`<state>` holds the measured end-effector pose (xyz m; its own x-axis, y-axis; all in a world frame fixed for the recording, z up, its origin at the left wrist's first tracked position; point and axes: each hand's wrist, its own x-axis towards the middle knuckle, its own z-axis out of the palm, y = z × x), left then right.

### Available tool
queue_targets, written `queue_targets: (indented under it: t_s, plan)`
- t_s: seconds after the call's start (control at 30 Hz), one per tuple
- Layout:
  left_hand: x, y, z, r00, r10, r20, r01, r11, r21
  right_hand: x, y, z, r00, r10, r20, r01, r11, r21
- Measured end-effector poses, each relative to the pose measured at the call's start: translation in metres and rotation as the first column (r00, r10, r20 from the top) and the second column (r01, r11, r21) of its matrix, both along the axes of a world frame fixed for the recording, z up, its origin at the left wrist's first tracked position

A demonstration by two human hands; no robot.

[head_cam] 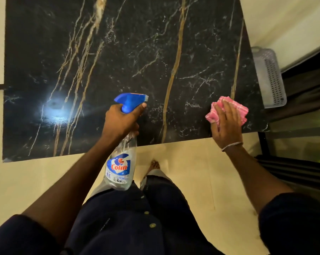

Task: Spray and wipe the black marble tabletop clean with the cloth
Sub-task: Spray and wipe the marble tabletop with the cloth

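Left hand (121, 119) grips the spray bottle (121, 168), nozzle toward twelve o'clock. Right hand (226, 124) presses the pink cloth (236, 109) flat-fingered on the counter (118, 52) at four o'clock. Most wiping apparently remains.

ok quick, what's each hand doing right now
left hand: holding the spray bottle, fingers curled round its neck.
right hand: open, fingers laid flat on the pink cloth, pressing it to the tabletop.

Left hand (121, 119) grips the spray bottle (121, 163); right hand (227, 126) presses the pink cloth (236, 109) on the tabletop (137, 52).
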<state>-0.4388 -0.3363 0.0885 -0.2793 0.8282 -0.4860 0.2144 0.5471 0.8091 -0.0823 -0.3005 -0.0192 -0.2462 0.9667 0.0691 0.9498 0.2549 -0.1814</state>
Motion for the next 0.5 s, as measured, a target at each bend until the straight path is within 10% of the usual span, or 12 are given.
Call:
queue_targets:
  t_s: [0.5]
  plan:
    - [-0.020, 0.008, 0.009, 1.000, 0.026, -0.003, -0.026, 1.000, 0.002, 0.006, 0.017, 0.009, 0.931, -0.364, -0.006, 0.361, 0.925, -0.119]
